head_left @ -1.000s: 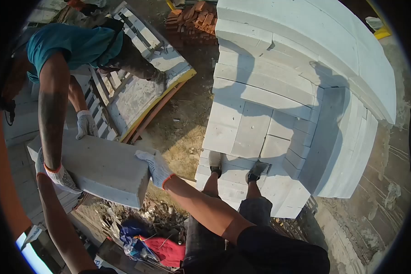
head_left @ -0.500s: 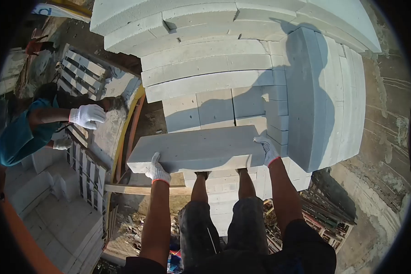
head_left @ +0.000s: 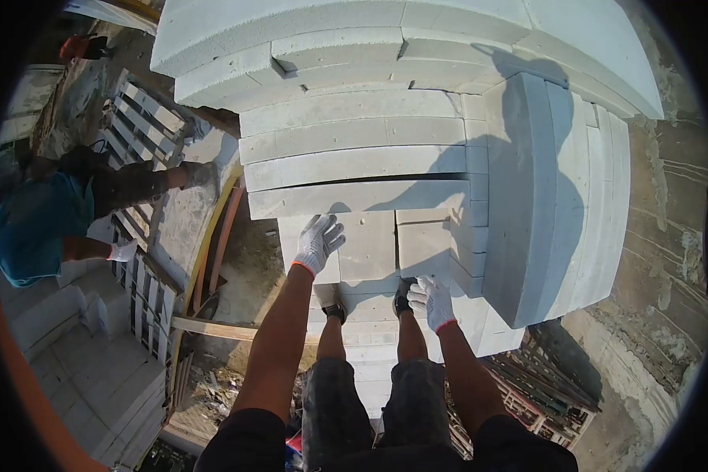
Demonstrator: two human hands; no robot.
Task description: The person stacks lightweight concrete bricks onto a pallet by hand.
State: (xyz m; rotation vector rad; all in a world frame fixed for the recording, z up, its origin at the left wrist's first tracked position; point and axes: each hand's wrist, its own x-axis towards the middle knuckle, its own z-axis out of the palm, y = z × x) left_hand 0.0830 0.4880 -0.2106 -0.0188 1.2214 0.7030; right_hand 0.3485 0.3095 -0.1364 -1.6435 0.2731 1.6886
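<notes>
My left hand [head_left: 319,242], in a white glove with a red cuff, is open above the pale blocks, near the left end of a long block [head_left: 354,197]. Nothing is in it. My right hand [head_left: 430,301], gloved the same way, hangs low by my right shoe with its fingers apart and holds nothing. Between the hands lie flat square blocks [head_left: 367,248]. A dark narrow gap runs behind the long block. To the right, a large upright block [head_left: 518,204] stands across the others, partly in my shadow.
A co-worker in a teal shirt [head_left: 43,228] bends at the left beside a wooden pallet [head_left: 145,118] and lower block stacks [head_left: 106,393]. Higher blocks [head_left: 338,51] rise ahead. Scrap wood [head_left: 543,385] lies lower right. Another person [head_left: 84,47] is far upper left.
The block that was between my hands is no longer held; a long block now lies on the stack ahead. Both hands are empty, the right one lower. The co-worker's gloved hand has moved down.
</notes>
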